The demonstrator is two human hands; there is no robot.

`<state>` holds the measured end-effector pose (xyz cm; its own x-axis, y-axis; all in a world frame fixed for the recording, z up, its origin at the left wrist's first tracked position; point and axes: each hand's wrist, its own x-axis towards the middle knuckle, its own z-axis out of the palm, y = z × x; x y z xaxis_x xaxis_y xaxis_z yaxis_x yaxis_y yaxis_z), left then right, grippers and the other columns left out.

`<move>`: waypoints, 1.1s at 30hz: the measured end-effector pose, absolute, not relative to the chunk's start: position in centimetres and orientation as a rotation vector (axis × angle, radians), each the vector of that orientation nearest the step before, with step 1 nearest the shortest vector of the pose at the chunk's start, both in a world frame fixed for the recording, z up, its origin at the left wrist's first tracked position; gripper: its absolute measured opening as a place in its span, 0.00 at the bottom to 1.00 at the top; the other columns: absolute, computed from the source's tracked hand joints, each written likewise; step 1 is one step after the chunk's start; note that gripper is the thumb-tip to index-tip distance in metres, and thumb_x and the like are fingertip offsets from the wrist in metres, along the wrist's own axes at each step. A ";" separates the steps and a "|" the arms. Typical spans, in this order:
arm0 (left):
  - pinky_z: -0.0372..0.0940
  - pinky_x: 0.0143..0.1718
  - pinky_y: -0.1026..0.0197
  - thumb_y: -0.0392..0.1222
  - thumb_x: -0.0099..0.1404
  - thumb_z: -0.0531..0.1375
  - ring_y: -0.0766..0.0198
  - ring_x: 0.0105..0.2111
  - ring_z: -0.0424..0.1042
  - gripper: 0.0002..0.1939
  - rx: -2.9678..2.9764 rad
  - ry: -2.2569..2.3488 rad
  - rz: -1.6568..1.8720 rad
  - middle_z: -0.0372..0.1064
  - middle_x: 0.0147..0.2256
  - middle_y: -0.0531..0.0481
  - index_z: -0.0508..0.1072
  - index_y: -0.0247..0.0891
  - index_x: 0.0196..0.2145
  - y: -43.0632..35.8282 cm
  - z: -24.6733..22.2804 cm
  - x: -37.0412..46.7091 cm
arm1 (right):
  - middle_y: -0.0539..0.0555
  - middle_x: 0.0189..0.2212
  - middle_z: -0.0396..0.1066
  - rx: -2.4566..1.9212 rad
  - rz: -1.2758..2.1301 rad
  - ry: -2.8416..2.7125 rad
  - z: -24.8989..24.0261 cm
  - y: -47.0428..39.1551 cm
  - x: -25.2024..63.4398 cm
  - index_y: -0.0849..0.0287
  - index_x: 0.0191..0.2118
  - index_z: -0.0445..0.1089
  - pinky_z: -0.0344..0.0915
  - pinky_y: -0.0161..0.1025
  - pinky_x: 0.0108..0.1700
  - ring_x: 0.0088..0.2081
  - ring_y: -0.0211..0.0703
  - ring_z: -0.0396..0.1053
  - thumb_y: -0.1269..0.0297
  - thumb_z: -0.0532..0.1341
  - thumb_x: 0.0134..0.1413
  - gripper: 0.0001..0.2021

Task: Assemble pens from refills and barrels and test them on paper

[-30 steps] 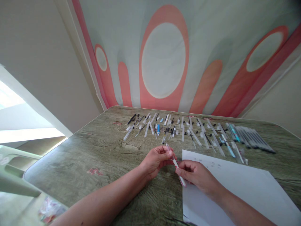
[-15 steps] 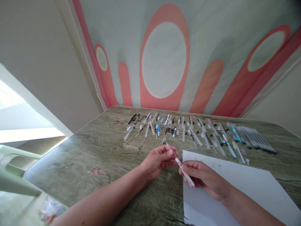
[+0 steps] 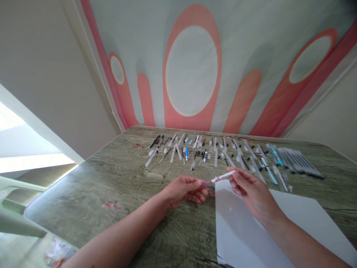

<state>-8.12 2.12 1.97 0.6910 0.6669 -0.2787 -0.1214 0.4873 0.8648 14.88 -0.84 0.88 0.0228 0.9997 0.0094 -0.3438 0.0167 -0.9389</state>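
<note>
A slim white pen with red markings is held between my two hands, just above the table and the paper's top left corner. My left hand pinches its clear end between thumb and fingers. The other, white end is gripped by my right hand, thumb against the fingertips. Under my right hand and forearm lies a white sheet of paper. Beyond my hands, several pen parts are spread out in rows: clear barrels, dark refills, small caps and a blue pen piece.
The wood-patterned table reaches back to a wall with a pink pattern. At the right lies a row of clear pens with dark ends, beside light-blue pens. A green chair and a plastic bag are at the lower left.
The pen has swung from a steep slant to nearly level. My right hand has risen up and to the right with its end; my left hand has stayed close to its place.
</note>
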 end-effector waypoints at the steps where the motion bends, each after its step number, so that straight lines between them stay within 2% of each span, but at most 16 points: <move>1: 0.66 0.32 0.64 0.48 0.62 0.58 0.66 0.29 0.71 0.19 0.943 0.629 0.472 0.71 0.36 0.39 0.73 0.28 0.42 2.0 2.1 -8.1 | 0.47 0.21 0.60 -0.933 1.340 -0.933 0.8 -0.7 14.9 0.59 0.44 0.71 0.48 0.30 0.22 0.22 0.30 0.53 0.59 0.62 0.54 0.13; 4: 0.66 0.32 0.64 0.47 0.62 0.58 0.67 0.29 0.71 0.19 0.888 0.531 0.307 0.70 0.38 0.39 0.72 0.29 0.44 1.6 2.2 -8.0 | 0.47 0.20 0.60 -0.890 1.393 -0.919 0.8 -0.5 15.0 0.59 0.43 0.72 0.50 0.31 0.22 0.22 0.31 0.54 0.58 0.61 0.55 0.13; 10: 0.66 0.38 0.60 0.38 0.60 0.60 0.66 0.33 0.71 0.18 0.808 0.378 0.126 0.69 0.43 0.40 0.70 0.32 0.49 1.1 2.3 -7.4 | 0.53 0.33 0.71 -0.852 1.513 -0.785 1.1 -0.6 15.1 0.57 0.41 0.73 0.56 0.31 0.24 0.27 0.33 0.60 0.58 0.63 0.52 0.12; 15: 0.66 0.38 0.56 0.43 0.61 0.59 0.63 0.32 0.72 0.19 0.781 0.339 0.081 0.71 0.39 0.41 0.71 0.32 0.48 0.6 2.9 -7.1 | 0.53 0.32 0.73 -0.799 1.593 -0.740 1.3 -0.7 15.0 0.56 0.39 0.73 0.52 0.30 0.22 0.24 0.32 0.58 0.58 0.65 0.49 0.12; 21: 0.66 0.37 0.58 0.44 0.55 0.65 0.65 0.28 0.71 0.17 0.823 0.471 0.167 0.70 0.31 0.47 0.75 0.33 0.41 -0.5 3.2 -6.5 | 0.52 0.30 0.72 -0.808 1.607 -0.764 1.4 -0.7 14.9 0.56 0.37 0.73 0.51 0.31 0.22 0.23 0.32 0.57 0.57 0.65 0.49 0.10; 25: 0.66 0.35 0.59 0.47 0.52 0.66 0.66 0.26 0.71 0.18 0.924 0.565 0.269 0.70 0.29 0.46 0.75 0.31 0.37 -0.9 2.3 -5.9 | 0.51 0.29 0.71 -0.837 1.571 -0.798 1.5 -0.7 14.8 0.57 0.34 0.73 0.54 0.31 0.24 0.24 0.32 0.58 0.56 0.64 0.50 0.10; 31: 0.66 0.36 0.59 0.48 0.53 0.65 0.65 0.27 0.72 0.20 1.014 0.605 0.345 0.72 0.31 0.44 0.75 0.31 0.39 -1.3 1.9 -5.3 | 0.50 0.29 0.70 -0.697 1.636 -0.735 2.5 -1.3 14.0 0.56 0.35 0.70 0.63 0.37 0.37 0.35 0.39 0.66 0.57 0.62 0.53 0.08; 33: 0.66 0.38 0.57 0.49 0.56 0.63 0.62 0.30 0.72 0.20 1.117 0.623 0.372 0.72 0.34 0.43 0.74 0.32 0.41 -1.3 2.1 -5.1 | 0.48 0.27 0.66 -0.604 1.717 -0.663 3.2 -1.6 13.7 0.54 0.35 0.68 0.63 0.37 0.35 0.32 0.37 0.65 0.58 0.61 0.54 0.07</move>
<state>-5.15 -1.32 2.12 0.7733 0.5709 -0.2757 0.0282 0.4034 0.9146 13.67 -1.62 3.20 -0.2259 0.9726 -0.0557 -0.6824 -0.1988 -0.7035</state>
